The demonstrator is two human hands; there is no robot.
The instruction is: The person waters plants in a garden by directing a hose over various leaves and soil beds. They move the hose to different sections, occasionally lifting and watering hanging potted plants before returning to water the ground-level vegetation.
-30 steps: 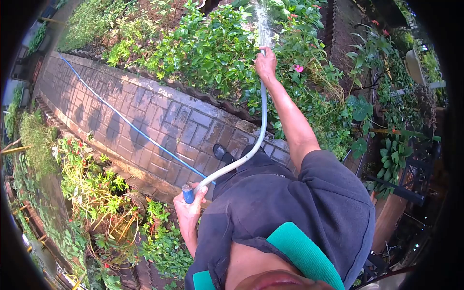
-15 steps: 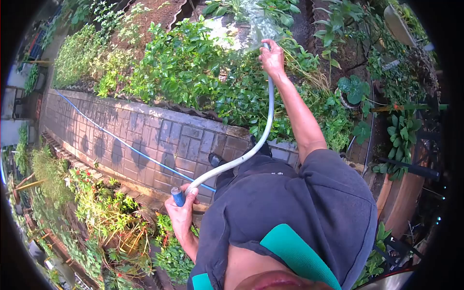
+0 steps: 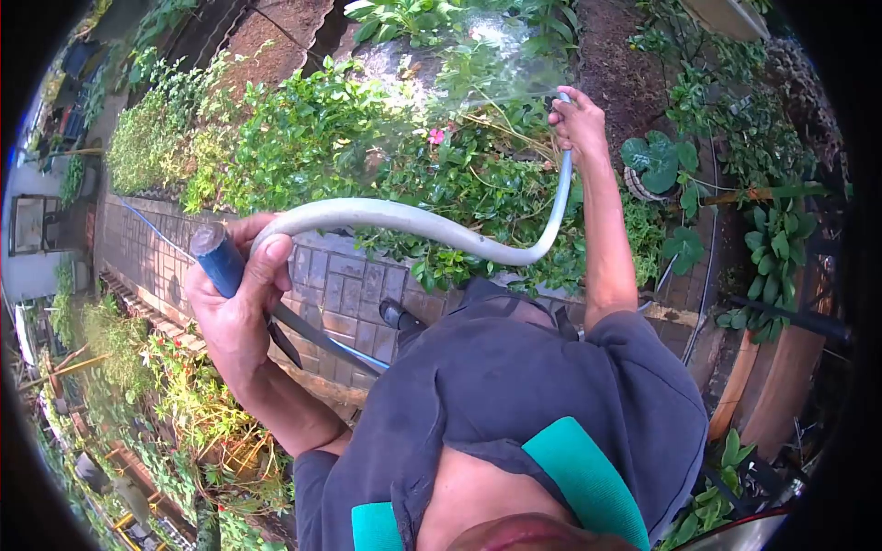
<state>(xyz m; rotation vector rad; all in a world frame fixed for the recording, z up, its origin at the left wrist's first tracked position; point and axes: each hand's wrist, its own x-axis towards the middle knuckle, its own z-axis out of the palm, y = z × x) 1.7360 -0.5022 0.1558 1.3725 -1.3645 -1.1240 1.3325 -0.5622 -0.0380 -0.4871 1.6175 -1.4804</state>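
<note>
My left hand (image 3: 234, 317) is closed around a pale grey garden hose (image 3: 395, 216) and a blue-handled tool (image 3: 217, 262). The handle's blunt end points up, and a dark, blade-like part shows below the fingers; its kind I cannot make out. From there the hose arches across in front of my body to my right hand (image 3: 582, 124), stretched forward over the plants. That hand grips the hose near its end, with fingers bent at the mouth. Water spray (image 3: 514, 78) fans out leftward onto leafy plants (image 3: 322, 138).
A wet brick path (image 3: 335, 275) runs under my feet, with a thin blue hose (image 3: 152, 225) lying along it. Planted beds border both sides. A pink flower (image 3: 435, 136) stands among the leaves, and a potted plant (image 3: 654, 165) is at the right.
My left hand has risen and moved left with the hose and blue-handled tool, so the hose now arches higher. My right hand has shifted right and slightly down; the spray now fans out leftward.
</note>
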